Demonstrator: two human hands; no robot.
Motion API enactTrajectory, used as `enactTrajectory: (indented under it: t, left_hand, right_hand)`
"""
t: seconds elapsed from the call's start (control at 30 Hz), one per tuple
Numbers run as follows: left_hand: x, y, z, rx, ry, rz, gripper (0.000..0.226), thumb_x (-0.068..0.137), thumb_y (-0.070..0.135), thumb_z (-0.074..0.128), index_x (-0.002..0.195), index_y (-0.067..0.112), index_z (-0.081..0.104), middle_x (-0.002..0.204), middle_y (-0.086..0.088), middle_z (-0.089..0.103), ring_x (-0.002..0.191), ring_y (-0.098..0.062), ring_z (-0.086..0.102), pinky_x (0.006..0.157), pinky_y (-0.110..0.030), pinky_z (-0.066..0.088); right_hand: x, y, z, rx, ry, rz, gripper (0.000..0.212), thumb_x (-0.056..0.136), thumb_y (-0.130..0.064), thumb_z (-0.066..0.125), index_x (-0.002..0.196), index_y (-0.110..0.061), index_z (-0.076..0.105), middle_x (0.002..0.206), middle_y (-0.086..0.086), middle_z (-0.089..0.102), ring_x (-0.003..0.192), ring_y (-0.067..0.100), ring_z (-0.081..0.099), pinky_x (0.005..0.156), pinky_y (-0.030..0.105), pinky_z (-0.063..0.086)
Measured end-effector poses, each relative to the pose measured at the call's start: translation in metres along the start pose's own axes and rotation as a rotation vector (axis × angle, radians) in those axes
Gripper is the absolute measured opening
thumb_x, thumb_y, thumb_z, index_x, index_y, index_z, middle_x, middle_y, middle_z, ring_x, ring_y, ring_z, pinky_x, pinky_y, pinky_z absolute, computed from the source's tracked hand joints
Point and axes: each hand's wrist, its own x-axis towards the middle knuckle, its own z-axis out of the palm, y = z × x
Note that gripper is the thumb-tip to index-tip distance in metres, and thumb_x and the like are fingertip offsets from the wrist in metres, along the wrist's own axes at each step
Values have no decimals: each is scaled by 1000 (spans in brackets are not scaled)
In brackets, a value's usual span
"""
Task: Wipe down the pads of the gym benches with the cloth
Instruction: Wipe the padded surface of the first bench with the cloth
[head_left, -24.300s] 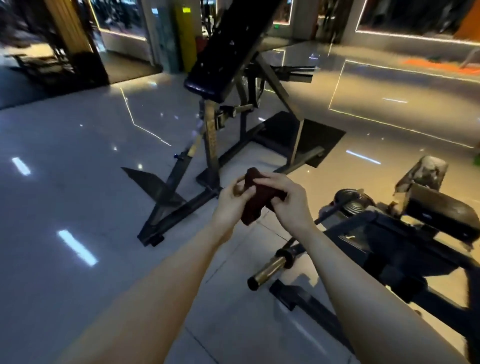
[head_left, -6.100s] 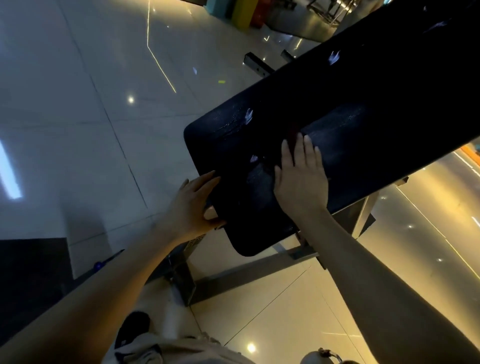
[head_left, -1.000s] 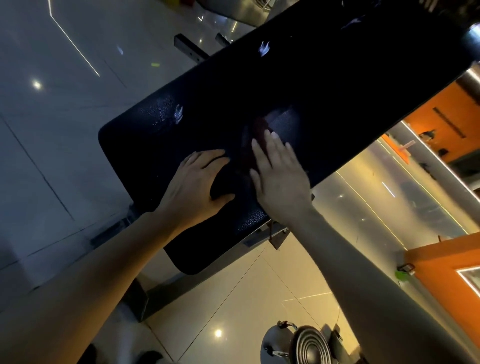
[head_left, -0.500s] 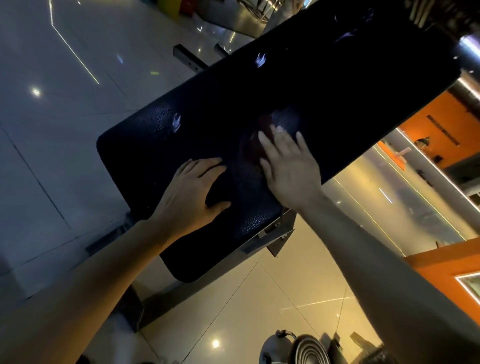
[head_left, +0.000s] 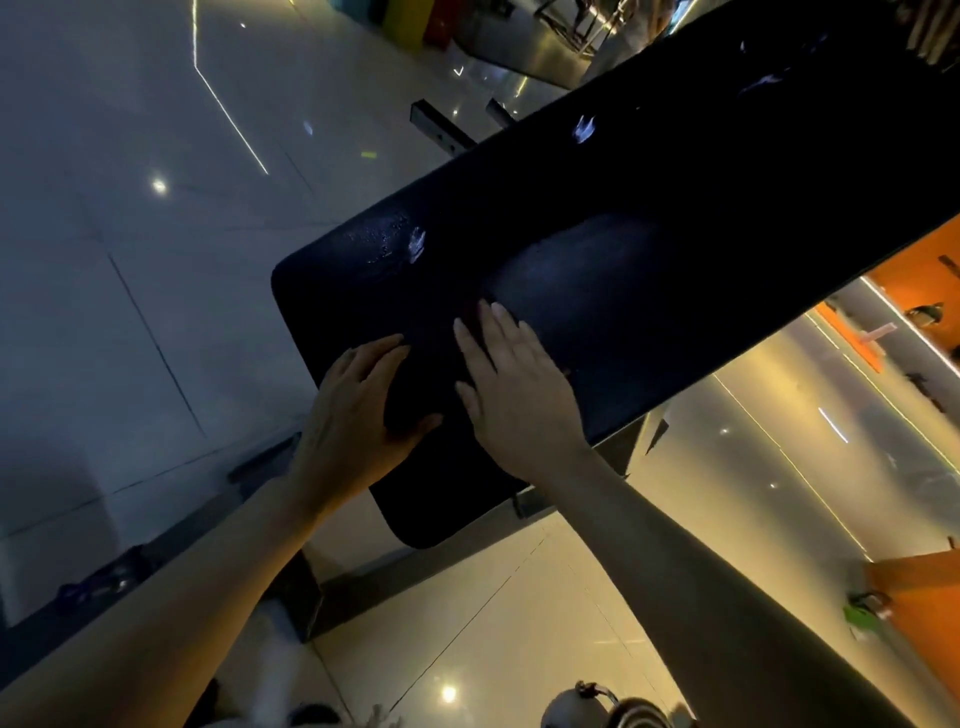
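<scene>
A long black bench pad (head_left: 649, 218) slants from the lower middle up to the top right. My right hand (head_left: 514, 389) lies flat on it with straight fingers and presses the dark red cloth (head_left: 471, 310), which shows only as a sliver past my fingertips. My left hand (head_left: 358, 410) rests flat on the pad's near end, fingers straight, thumb spread toward the right hand. A few worn pale spots (head_left: 415, 244) mark the pad's surface.
Glossy tiled floor (head_left: 130, 260) surrounds the bench. The bench's dark steel frame (head_left: 415, 571) runs under the pad. A round metal weight (head_left: 618, 709) lies at the bottom edge. Orange walls (head_left: 914, 603) stand at the right.
My right hand with the cloth has slid back down the pad toward its near end. My left hand has stayed flat on the pad. The view has shifted to the left.
</scene>
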Motion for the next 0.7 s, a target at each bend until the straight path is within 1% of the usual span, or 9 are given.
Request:
enactTrajectory:
  t: [0.03,0.1,0.2,0.33,0.4,0.47,0.53,0.6,0.7]
  left_hand:
    - [-4,-3,-1,7,3,14,72,78,51,68,130,4,52,134,-15,53,118,-31,50,97,-36,37]
    - [-10,-8,-3,15,1,29,70,78,50,68,130,5,53,135,-14,53,119,-30,50,97,-34,35]
    - [-18,-10,-5,-7,-20,7,70,75,48,66,129,6,53,136,-13,53,120,-31,52,96,-32,35]
    - [-20,-2,-5,-16,15,42,60,80,38,65,128,4,54,133,-14,55,117,-31,54,95,-32,39]
    - [-13,8,-5,-31,43,65,52,85,29,68,129,3,55,132,-16,56,117,-32,54,95,-36,44]
    - [-5,18,-4,-33,44,77,49,87,30,65,127,3,56,130,-16,57,116,-32,55,94,-41,47]
    - [0,27,-4,-19,31,77,52,88,38,61,126,3,57,130,-15,57,116,-30,55,96,-38,43]
    - [3,33,-3,-36,29,42,53,87,37,67,127,3,57,131,-13,56,118,-28,52,96,-32,37]
    - [8,41,-7,-81,47,-22,49,87,35,68,125,7,57,127,-10,56,116,-24,49,88,-25,32]
  right_hand:
    - [-4,10,-1,-6,21,-4,60,103,-40,32,154,-13,18,160,15,15,149,25,10,120,37,2]
    - [-1,29,-3,-17,68,88,57,103,-39,31,154,-14,21,160,14,17,149,25,11,121,38,3]
    - [8,24,-2,-3,44,223,59,103,-41,21,155,-14,11,162,16,5,150,27,-1,122,41,0]
    - [3,2,1,2,11,40,63,101,-46,20,155,-15,9,161,18,8,150,29,1,122,43,3]
    - [-1,3,-1,82,29,6,64,100,-49,21,155,-18,11,161,15,12,150,27,5,122,41,3]
    - [-11,7,-7,248,146,133,62,100,-48,28,153,-16,22,159,13,21,149,25,14,122,40,6]
    - [-23,11,-12,275,272,318,59,98,-42,46,145,-7,38,153,15,34,145,27,25,121,42,13]
    - [-29,15,-14,266,265,401,56,91,-37,62,134,-4,52,149,17,38,140,31,30,119,45,19]
    - [-31,9,-19,334,227,400,38,85,-27,70,117,-8,63,143,12,42,136,28,33,113,42,26]
